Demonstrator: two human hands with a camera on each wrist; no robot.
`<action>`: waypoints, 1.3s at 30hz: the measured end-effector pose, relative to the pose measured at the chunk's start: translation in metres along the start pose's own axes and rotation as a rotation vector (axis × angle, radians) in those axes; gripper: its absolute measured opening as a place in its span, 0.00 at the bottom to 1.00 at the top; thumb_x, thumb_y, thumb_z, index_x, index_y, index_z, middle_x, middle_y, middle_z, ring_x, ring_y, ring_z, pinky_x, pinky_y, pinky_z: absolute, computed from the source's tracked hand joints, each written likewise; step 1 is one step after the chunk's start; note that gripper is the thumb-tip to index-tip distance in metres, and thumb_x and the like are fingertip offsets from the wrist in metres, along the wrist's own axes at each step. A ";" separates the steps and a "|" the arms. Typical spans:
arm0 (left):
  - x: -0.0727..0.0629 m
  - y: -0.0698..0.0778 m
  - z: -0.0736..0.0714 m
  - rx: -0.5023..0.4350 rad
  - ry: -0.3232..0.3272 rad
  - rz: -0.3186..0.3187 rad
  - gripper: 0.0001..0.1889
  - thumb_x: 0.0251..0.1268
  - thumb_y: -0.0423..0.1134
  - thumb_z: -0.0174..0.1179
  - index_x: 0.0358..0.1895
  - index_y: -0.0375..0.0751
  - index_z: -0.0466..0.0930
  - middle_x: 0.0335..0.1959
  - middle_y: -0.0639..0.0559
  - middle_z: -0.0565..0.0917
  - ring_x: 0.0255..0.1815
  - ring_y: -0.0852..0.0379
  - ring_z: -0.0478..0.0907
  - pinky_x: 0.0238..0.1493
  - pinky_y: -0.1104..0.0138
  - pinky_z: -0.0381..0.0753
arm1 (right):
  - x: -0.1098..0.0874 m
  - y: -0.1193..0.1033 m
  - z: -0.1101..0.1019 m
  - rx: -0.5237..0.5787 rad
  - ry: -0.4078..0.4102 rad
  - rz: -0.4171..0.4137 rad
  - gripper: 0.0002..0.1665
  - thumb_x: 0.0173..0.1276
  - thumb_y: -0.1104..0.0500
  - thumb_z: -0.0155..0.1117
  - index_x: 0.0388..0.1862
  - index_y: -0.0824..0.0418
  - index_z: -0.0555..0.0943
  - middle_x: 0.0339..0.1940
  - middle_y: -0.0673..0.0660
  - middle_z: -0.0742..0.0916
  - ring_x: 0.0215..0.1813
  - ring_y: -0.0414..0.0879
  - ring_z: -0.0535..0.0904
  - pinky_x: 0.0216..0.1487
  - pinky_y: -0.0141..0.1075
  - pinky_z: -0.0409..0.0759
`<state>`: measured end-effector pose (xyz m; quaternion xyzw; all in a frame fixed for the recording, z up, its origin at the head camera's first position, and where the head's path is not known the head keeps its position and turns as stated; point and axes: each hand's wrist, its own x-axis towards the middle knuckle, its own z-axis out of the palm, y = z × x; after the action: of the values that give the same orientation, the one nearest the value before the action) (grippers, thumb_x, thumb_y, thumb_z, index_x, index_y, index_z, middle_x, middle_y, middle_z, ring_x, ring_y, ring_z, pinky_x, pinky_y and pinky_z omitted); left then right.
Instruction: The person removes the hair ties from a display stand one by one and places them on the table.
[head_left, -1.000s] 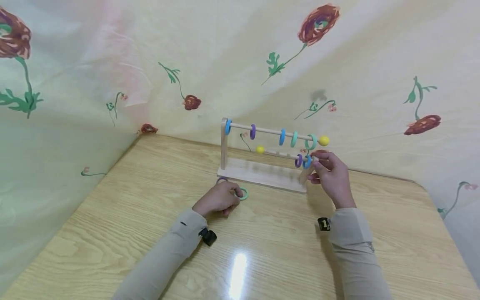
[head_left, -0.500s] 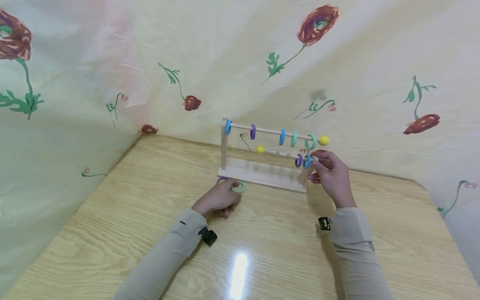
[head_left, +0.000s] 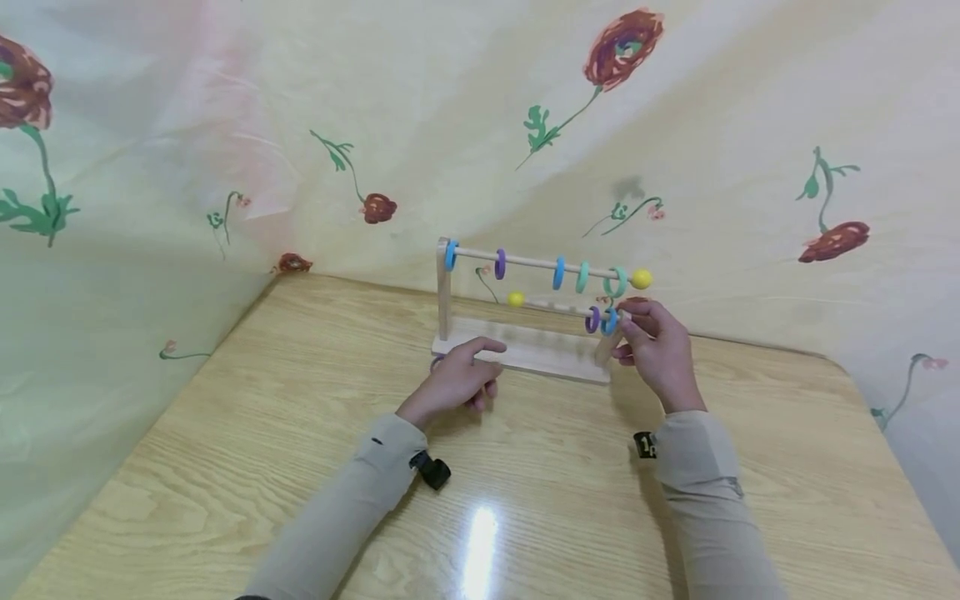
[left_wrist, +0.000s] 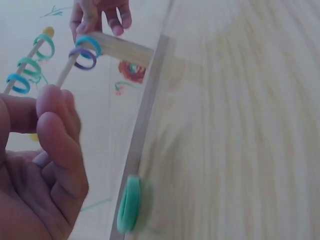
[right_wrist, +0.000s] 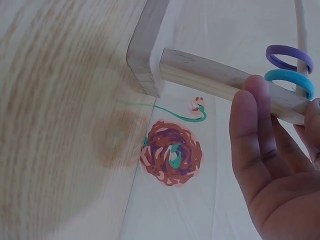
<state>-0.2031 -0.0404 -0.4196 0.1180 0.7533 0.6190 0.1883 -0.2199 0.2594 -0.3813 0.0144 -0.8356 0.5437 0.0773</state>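
A wooden stand with two rods stands at the back of the table. My right hand grips the top of its shorter post. Next to those fingers, a purple hair tie and a blue hair tie hang on the lower rod. Several blue, purple and green hair ties hang on the upper rod. My left hand holds nothing, its index finger stretched out in front of the base. A green hair tie lies by the base edge, hidden in the head view.
Partly behind the left hand, a purple hair tie lies at the base's left front. Yellow balls cap the rods' free ends. A flower-patterned sheet rises behind the wooden table.
The left hand slid the green hair tie toward the base, then let go of it and moved slightly right, its fingers straightening. The right hand keeps its grip on the post.
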 end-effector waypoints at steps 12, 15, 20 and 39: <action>0.035 0.015 0.054 -0.213 0.059 0.125 0.21 0.77 0.32 0.54 0.69 0.36 0.72 0.21 0.50 0.81 0.13 0.59 0.74 0.17 0.70 0.76 | 0.000 0.002 0.000 0.011 0.005 0.004 0.18 0.80 0.66 0.53 0.65 0.67 0.74 0.60 0.68 0.81 0.30 0.49 0.86 0.33 0.37 0.87; 0.044 0.018 0.069 -0.266 0.065 0.135 0.21 0.77 0.33 0.55 0.69 0.37 0.73 0.22 0.50 0.81 0.14 0.59 0.74 0.17 0.71 0.76 | 0.000 0.002 0.000 0.010 0.006 0.005 0.18 0.80 0.66 0.53 0.65 0.67 0.75 0.59 0.68 0.82 0.30 0.49 0.86 0.33 0.38 0.88; 0.059 0.024 0.090 -0.321 0.112 0.132 0.21 0.74 0.35 0.60 0.68 0.43 0.76 0.21 0.50 0.82 0.14 0.59 0.75 0.18 0.71 0.78 | 0.000 0.001 0.000 0.022 0.003 0.009 0.17 0.80 0.65 0.54 0.64 0.67 0.75 0.60 0.68 0.81 0.30 0.51 0.86 0.33 0.38 0.88; 0.072 0.031 0.106 -0.344 0.117 0.100 0.09 0.75 0.40 0.60 0.48 0.37 0.81 0.24 0.49 0.82 0.18 0.57 0.77 0.20 0.69 0.79 | 0.000 0.001 0.000 0.018 -0.004 0.005 0.18 0.80 0.64 0.53 0.65 0.68 0.74 0.66 0.66 0.78 0.34 0.54 0.87 0.33 0.36 0.87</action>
<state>-0.2244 0.0895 -0.4162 0.0853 0.6393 0.7530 0.1304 -0.2201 0.2596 -0.3823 0.0139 -0.8310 0.5512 0.0739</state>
